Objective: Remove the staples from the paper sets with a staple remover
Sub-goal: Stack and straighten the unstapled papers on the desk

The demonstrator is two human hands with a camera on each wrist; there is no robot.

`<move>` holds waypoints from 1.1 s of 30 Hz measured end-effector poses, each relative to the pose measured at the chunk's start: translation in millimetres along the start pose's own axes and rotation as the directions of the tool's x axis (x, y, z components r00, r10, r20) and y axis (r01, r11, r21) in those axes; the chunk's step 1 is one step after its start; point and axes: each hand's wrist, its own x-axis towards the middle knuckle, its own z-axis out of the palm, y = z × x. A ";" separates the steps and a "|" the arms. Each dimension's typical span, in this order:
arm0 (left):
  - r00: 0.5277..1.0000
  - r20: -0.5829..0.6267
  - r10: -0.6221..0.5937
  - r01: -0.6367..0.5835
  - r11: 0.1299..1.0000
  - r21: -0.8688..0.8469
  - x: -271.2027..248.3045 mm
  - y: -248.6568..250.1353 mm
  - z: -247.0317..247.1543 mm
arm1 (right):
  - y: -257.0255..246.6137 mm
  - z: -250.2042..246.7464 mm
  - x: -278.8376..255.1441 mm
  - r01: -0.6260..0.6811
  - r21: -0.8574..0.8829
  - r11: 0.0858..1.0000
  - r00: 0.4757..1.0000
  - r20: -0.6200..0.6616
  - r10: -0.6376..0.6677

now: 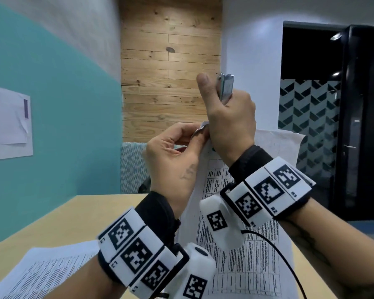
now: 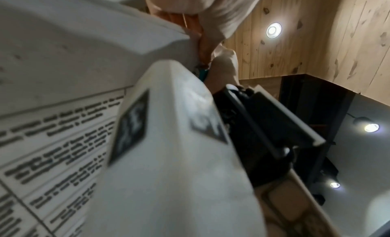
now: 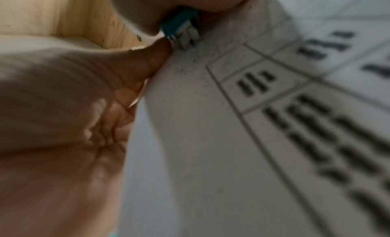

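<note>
Staple remover (image 1: 225, 87) upright in right hand (image 1: 229, 124) fist

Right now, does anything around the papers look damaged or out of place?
Only the held paper set's top corner, pinched by the left hand, is bent and crumpled. The right hand grips the staple remover there.

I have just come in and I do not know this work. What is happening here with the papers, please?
A person is taking a staple out of a printed paper set, held up above the table. The left hand pinches the top corner of the sheets. The right hand grips a staple remover, with its blue, metal-toothed end against that corner. Another paper set lies on the table.
</note>
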 end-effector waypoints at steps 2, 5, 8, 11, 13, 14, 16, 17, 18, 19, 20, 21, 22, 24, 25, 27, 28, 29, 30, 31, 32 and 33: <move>1.000 -0.007 -0.003 0.003 1.000 0.005 -0.2 -2.5 1.9 | 5.1 4.7 2.9 -0.011 0.091 0.996 1.000 -0.018 0.013; 1.000 -0.005 -0.017 0.018 1.000 0.022 0.5 -7.3 2.8 | 11.1 9.7 7.8 -0.038 0.172 0.984 0.999 -0.026 0.043; 0.999 0.012 -0.049 0.049 0.999 -0.013 2.9 -9.9 1.8 | 14.3 8.2 10.8 -0.038 0.106 0.994 0.999 0.038 0.034; 0.997 0.023 -0.076 0.077 0.995 -0.055 7.1 -10.7 -2.0 | 10.3 -4.7 14.8 -0.072 0.158 0.985 0.996 0.066 0.063; 0.992 0.028 -0.121 0.123 0.988 -0.090 9.3 -12.7 -4.8 | 13.3 -23.6 20.2 -0.096 0.305 0.948 0.993 -0.033 0.112; 0.989 0.033 -0.143 0.146 0.983 -0.107 9.8 -13.7 -6.2 | 18.6 -36.6 21.2 -0.077 0.372 0.925 0.985 -0.117 0.129; 0.985 0.047 -0.169 0.174 0.976 -0.134 9.5 -15.0 -8.4 | 36.2 -61.4 15.6 -0.025 0.425 0.905 0.952 -0.267 0.151; 0.983 0.049 -0.175 0.181 0.973 -0.144 9.3 -15.7 -9.0 | 47.7 -70.5 8.0 -0.020 0.408 0.913 0.936 -0.312 0.160; 0.982 0.048 -0.182 0.187 0.971 -0.152 9.3 -16.8 -9.3 | 59.7 -77.3 -2.9 -0.025 0.371 0.928 0.927 -0.340 0.161; 0.981 0.044 -0.190 0.195 0.968 -0.158 9.2 -17.6 -9.5 | 75.8 -82.3 -16.2 -0.036 0.324 0.945 0.921 -0.357 0.157; 0.980 0.040 -0.197 0.201 0.966 -0.163 9.4 -18.8 -9.5 | 92.7 -86.6 -30.1 -0.064 0.276 0.959 0.921 -0.354 0.164; 0.979 0.039 -0.200 0.204 0.965 -0.165 9.4 -19.8 -9.4 | 110.5 -90.2 -44.5 -0.118 0.240 0.963 0.927 -0.322 0.194; 0.979 0.041 -0.199 0.203 0.965 -0.164 9.4 -20.7 -9.3 | 125.6 -92.8 -58.4 -0.194 0.237 0.952 0.933 -0.255 0.253; 0.979 0.053 -0.196 0.202 0.966 -0.163 9.6 -22.0 -8.9 | 153.8 -95.7 -80.8 -0.368 0.322 0.872 0.921 -0.003 0.390; 0.979 0.059 -0.195 0.202 0.966 -0.162 9.9 -23.0 -9.1 | 164.0 -95.5 -89.6 -0.460 0.365 0.809 0.886 0.134 0.444; 0.980 0.062 -0.191 0.198 0.968 -0.157 10.8 -25.6 -9.2 | 176.8 -93.1 -99.8 -0.603 0.386 0.698 0.797 0.317 0.513; 0.980 0.061 -0.189 0.196 0.969 -0.153 11.4 -27.2 -9.3 | 177.0 -92.0 -102.7 -0.638 0.391 0.663 0.769 0.359 0.528; 0.981 0.061 -0.187 0.194 0.970 -0.148 11.6 -28.1 -9.7 | 175.4 -91.2 -104.2 -0.650 0.397 0.648 0.759 0.380 0.529; 0.981 0.061 -0.187 0.194 0.971 -0.140 11.2 -29.1 -10.7 | 172.2 -90.7 -105.2 -0.643 0.403 0.651 0.764 0.392 0.512; 0.979 0.060 -0.196 0.203 0.969 -0.141 10.5 -30.4 -12.4 | 170.3 -89.9 -105.1 -0.625 0.411 0.664 0.779 0.388 0.493; 0.974 0.068 -0.218 0.226 0.962 -0.152 8.8 -31.6 -14.9 | 168.2 -89.4 -104.3 -0.612 0.412 0.675 0.790 0.369 0.490; 0.964 0.087 -0.249 0.260 0.953 -0.154 5.7 -34.2 -18.3 | 169.3 -88.7 -102.4 -0.606 0.416 0.678 0.796 0.332 0.507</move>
